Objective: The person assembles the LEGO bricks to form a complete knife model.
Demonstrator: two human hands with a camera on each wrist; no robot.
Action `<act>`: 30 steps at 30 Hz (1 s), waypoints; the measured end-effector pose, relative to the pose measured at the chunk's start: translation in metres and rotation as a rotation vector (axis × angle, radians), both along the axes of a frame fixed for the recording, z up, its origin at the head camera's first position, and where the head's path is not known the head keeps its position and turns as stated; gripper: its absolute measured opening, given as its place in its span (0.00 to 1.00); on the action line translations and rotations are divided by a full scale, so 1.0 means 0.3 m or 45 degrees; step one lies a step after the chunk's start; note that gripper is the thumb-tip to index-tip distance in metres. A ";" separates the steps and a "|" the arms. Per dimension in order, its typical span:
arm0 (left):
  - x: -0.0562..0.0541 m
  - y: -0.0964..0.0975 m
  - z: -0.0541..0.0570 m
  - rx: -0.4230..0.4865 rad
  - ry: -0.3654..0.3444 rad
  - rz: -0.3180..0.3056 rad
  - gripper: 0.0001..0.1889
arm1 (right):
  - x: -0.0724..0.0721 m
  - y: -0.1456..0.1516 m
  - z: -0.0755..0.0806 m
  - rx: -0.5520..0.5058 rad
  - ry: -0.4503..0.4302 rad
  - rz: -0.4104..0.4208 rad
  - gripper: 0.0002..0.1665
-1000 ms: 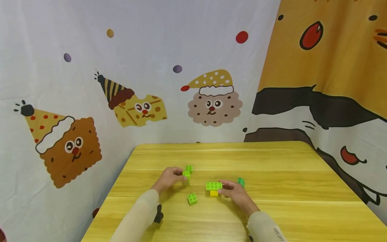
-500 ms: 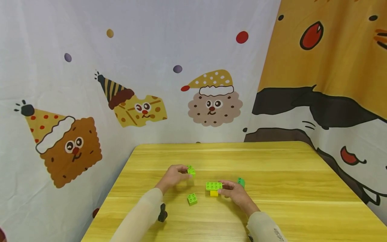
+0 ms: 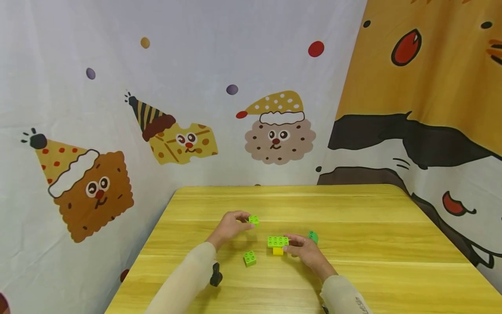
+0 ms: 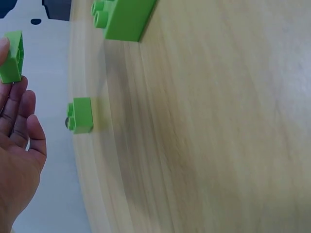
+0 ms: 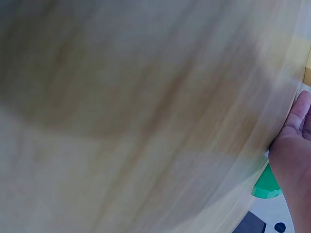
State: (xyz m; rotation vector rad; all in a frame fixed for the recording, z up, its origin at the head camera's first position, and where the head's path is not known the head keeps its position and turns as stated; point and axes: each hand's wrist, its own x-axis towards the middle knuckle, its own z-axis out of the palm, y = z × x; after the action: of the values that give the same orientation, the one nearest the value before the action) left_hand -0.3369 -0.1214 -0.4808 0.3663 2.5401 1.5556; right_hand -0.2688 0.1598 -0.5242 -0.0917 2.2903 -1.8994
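My left hand [image 3: 234, 224] pinches a light green square brick [image 3: 253, 219] above the table, with the brick's hollow underside partly showing in the left wrist view. A second green brick [image 4: 82, 115] rests on the table beyond that hand; in the head view it is hidden. Nearer to me lies another light green square brick [image 3: 249, 258]. With thumb and fingers, my right hand [image 3: 310, 253] grips the right end of a long light green brick [image 3: 278, 241], which sits on a yellow brick [image 3: 278, 251]. Behind the right hand lies a darker green curved brick [image 3: 313, 237].
All the bricks are on a wooden table [image 3: 372, 226]. Its far edge meets a printed cloth backdrop [image 3: 196, 56] with cartoon figures. A black strap piece [image 3: 215, 274] is on the left wrist.
My left hand has shifted right and slightly away with its brick, and now covers the far green brick in the head view. My right hand stays at the stacked bricks.
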 end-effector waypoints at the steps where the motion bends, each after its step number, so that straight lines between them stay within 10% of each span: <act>1: 0.001 0.003 0.002 -0.002 -0.001 0.002 0.23 | 0.001 0.000 0.002 0.001 -0.003 0.000 0.29; 30: 0.019 0.094 0.019 0.033 0.073 -0.093 0.21 | -0.004 -0.005 -0.002 0.032 -0.001 -0.018 0.29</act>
State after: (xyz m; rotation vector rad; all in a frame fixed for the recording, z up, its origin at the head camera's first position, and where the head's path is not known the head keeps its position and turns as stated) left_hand -0.3312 -0.0931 -0.4752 0.5081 2.5200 1.5744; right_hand -0.2702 0.1582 -0.5247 -0.0713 2.3199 -1.8762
